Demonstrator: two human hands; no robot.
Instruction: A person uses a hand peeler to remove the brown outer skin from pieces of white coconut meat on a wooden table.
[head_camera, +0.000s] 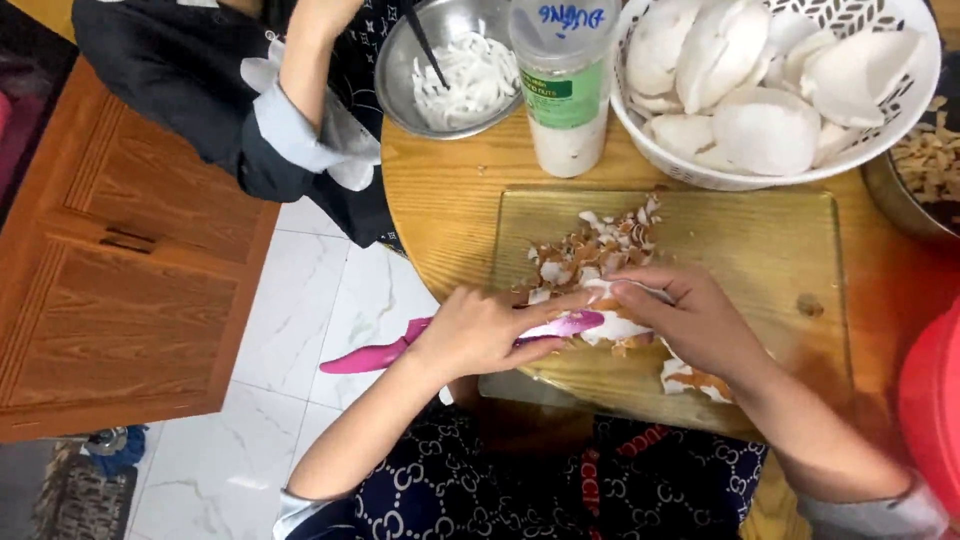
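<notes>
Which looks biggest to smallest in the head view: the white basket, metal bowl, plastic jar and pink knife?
1. White basket, cut off by the frame.
2. Metal bowl.
3. Pink knife and plastic jar: unsure, shapes differ and both are partly hidden.

The left hand (478, 330) holds a pink knife (450, 340), its blade against a white coconut piece (615, 325) that the right hand (695, 320) grips over a glass cutting board (770, 250). Peel scraps (590, 250) lie on the board, on the round wooden tabletop (440, 190).
</notes>
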